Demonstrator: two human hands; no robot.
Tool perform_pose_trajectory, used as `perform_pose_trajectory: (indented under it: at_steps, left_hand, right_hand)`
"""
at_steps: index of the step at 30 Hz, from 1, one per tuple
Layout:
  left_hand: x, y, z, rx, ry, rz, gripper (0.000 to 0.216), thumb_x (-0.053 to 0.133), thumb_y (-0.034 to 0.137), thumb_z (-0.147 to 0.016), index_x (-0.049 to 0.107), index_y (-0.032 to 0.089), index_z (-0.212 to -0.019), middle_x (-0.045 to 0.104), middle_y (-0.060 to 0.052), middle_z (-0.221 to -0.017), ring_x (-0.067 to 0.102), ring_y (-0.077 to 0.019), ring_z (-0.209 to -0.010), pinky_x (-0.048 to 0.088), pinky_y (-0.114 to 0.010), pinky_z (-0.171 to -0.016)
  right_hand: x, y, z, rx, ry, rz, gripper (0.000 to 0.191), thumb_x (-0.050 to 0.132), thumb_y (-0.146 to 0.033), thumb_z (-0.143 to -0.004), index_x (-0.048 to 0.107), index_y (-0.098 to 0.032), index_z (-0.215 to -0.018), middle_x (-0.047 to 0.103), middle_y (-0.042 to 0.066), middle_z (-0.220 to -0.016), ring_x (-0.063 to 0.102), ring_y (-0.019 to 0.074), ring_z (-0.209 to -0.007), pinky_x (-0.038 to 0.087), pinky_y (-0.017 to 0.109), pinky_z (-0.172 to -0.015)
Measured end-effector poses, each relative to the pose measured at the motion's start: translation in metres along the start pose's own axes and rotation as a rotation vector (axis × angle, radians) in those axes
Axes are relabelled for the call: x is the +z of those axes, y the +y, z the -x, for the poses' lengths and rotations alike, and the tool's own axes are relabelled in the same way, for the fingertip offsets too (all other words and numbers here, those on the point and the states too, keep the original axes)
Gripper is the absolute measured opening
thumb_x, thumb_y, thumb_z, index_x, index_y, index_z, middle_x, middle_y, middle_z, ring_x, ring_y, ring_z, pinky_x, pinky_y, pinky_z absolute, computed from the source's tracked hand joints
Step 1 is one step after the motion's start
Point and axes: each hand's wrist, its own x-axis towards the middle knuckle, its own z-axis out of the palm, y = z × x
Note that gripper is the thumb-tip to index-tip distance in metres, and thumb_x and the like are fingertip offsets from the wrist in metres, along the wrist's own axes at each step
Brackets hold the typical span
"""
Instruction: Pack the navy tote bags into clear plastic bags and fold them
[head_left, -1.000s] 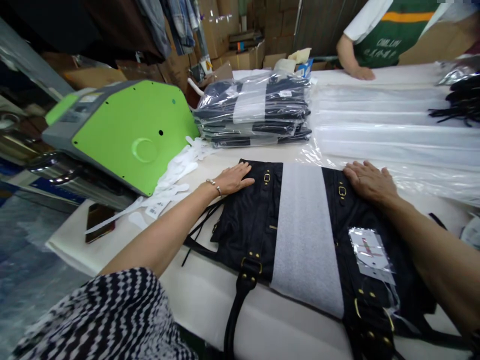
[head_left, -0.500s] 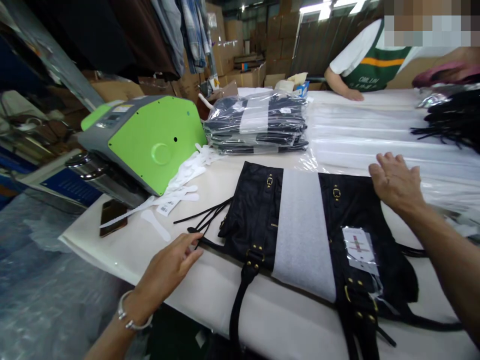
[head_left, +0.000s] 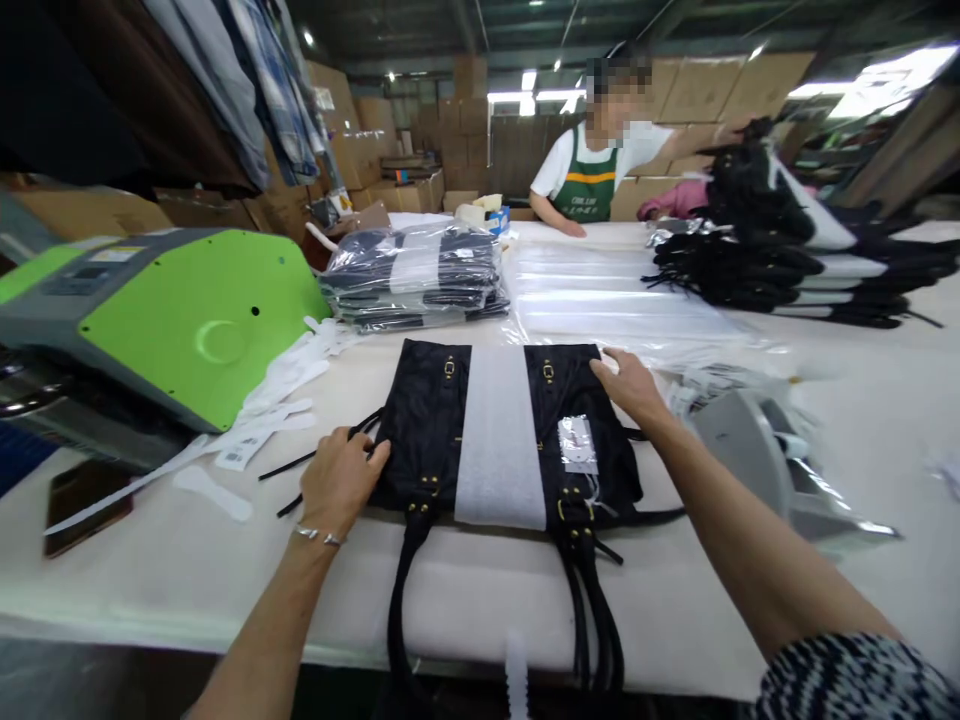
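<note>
The black bag (head_left: 427,430), flat on the desk (head_left: 862,420), was touched at its 9 o'clock edge by the half-curled left hand (head_left: 341,480) (grip not determinable) and pressed at its 2 o'clock corner by the open right hand (head_left: 626,385); squaring was judged in hand, next calling for a two-sided hold.

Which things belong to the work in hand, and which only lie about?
In hand: black leather handbag with gold buckles; white foam band around it; left hand at its left edge; right hand on its far corner.
Lying about: green-sided grey machine; dark phone; white paper tags; stack of plastic-wrapped black bags.
</note>
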Motion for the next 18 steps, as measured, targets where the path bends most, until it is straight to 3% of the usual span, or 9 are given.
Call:
perform_pose_trajectory:
  at_steps: [4, 7, 9, 11, 15, 18]
  left_hand:
    - [0.013, -0.002, -0.006, -0.039, -0.017, 0.152, 0.046, 0.037, 0.056, -0.090, 0.063, 0.023, -0.107, 0.064, -0.012, -0.111, 0.064, -0.0306, -0.096, 0.050, -0.039, -0.076]
    - [0.021, -0.007, -0.020, -0.104, -0.031, 0.372, 0.032, 0.047, 0.050, -0.084, 0.062, 0.022, -0.089, 0.065, -0.008, -0.085, 0.063, -0.0295, -0.084, 0.047, -0.037, -0.073]
    - [0.024, -0.011, -0.031, -0.160, -0.027, 0.559, 0.020, 0.052, 0.040, -0.077, 0.059, 0.021, -0.076, 0.061, -0.004, -0.071, 0.061, -0.0264, -0.077, 0.045, -0.035, -0.071]
    - [0.024, -0.012, -0.039, -0.192, -0.017, 0.702, 0.018, 0.051, 0.038, -0.076, 0.057, 0.021, -0.075, 0.061, -0.002, -0.070, 0.060, -0.0232, -0.076, 0.045, -0.032, -0.069]
    - [0.028, -0.008, -0.040, -0.255, 0.028, 0.796, 0.015, 0.044, 0.033, -0.081, 0.053, 0.021, -0.079, 0.062, -0.002, -0.075, 0.060, -0.0212, -0.076, 0.045, -0.031, -0.067]
    - [0.038, -0.005, -0.039, -0.316, 0.045, 0.828, 0.007, 0.047, 0.025, -0.079, 0.052, 0.021, -0.076, 0.060, -0.003, -0.072, 0.060, -0.0234, -0.077, 0.044, -0.035, -0.072]
  right_hand:
    - [-0.023, 0.022, 0.067, 0.210, -0.109, -0.244, 0.039, 0.049, -0.045, -0.093, 0.066, -0.012, -0.104, 0.072, 0.017, -0.100, 0.071, 0.0249, -0.083, 0.060, 0.040, -0.076]
    - [-0.027, 0.030, 0.106, 0.279, -0.218, -0.368, 0.040, 0.057, -0.052, -0.089, 0.066, -0.013, -0.086, 0.070, 0.011, -0.075, 0.066, 0.0173, -0.061, 0.056, 0.028, -0.055]
    - [-0.028, 0.029, 0.119, 0.287, -0.252, -0.429, 0.040, 0.063, -0.054, -0.084, 0.067, -0.014, -0.084, 0.068, 0.007, -0.071, 0.063, 0.0152, -0.060, 0.053, 0.024, -0.053]
    - [-0.029, 0.026, 0.124, 0.255, -0.258, -0.450, 0.040, 0.067, -0.055, -0.079, 0.069, -0.015, -0.083, 0.069, 0.006, -0.074, 0.063, 0.0155, -0.065, 0.051, 0.024, -0.057]
    - [-0.027, 0.024, 0.123, 0.144, -0.198, -0.321, 0.042, 0.068, -0.058, -0.072, 0.071, -0.018, -0.081, 0.072, 0.006, -0.078, 0.064, 0.0201, -0.073, 0.048, 0.027, -0.063]
    - [-0.015, 0.032, 0.119, 0.194, -0.193, -0.304, 0.050, 0.069, -0.060, -0.067, 0.069, -0.016, -0.091, 0.073, 0.008, -0.082, 0.065, 0.0228, -0.072, 0.046, 0.029, -0.058]
